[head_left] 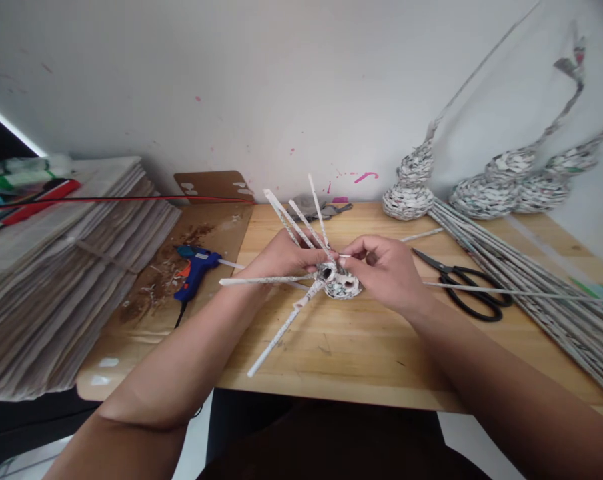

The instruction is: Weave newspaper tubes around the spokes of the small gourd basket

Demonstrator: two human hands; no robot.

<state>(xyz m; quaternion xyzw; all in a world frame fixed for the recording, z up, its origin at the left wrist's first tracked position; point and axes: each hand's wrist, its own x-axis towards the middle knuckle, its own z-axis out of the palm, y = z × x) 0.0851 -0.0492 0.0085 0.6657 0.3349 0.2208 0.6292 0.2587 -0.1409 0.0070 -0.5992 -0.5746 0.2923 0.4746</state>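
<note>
Bare forearms (194, 353), then left hand (294, 252) and right hand (387, 268), pinched on a woven paper piece (343, 287) (its rods (276, 337) splayed wide).

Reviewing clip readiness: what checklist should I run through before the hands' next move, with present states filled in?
1. Left hand gripping the small woven newspaper piece: ok.
2. Right hand at the piece: ok.
3. Black-handled metal scissors clear of both hands on the pale wooden table: ok.
4. Blue plastic glue gun cool: cannot tell.
5. Long rolled-newspaper rods bundled at the right: ok.
</note>
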